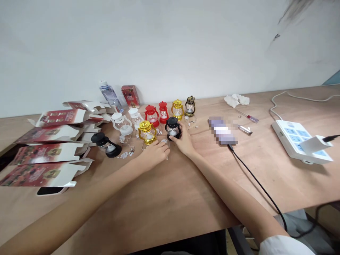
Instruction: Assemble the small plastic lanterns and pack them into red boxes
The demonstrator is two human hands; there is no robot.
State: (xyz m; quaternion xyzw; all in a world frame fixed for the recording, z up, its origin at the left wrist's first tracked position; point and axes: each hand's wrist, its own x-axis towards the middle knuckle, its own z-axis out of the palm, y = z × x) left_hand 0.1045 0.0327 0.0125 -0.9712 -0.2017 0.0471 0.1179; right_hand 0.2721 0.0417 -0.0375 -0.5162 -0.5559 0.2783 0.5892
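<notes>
Several small toy lanterns stand on the wooden table (pixel 164 198). My right hand (pixel 183 141) is wrapped round a black lantern (pixel 173 128) that stands upright. My left hand (pixel 156 153) rests knuckles-up on the table just in front of a gold lantern (pixel 147 131), its fingers curled over small clear and white bits; what it holds, if anything, is hidden. Behind stand two red lanterns (pixel 156 113), another gold one (pixel 177 109), a dark bronze one (pixel 190 105) and white ones (pixel 122 123). A second black lantern (pixel 107 144) lies tipped on its side to the left.
Flattened red-and-white cartons (pixel 50 148) pile up at the left. A water bottle (pixel 110 95) and a red box (pixel 130 95) stand by the wall. A phone (pixel 222 131) with a black cable, a screwdriver (pixel 248 117), crumpled tissue (pixel 236 100) and a white power strip (pixel 300 140) lie at the right.
</notes>
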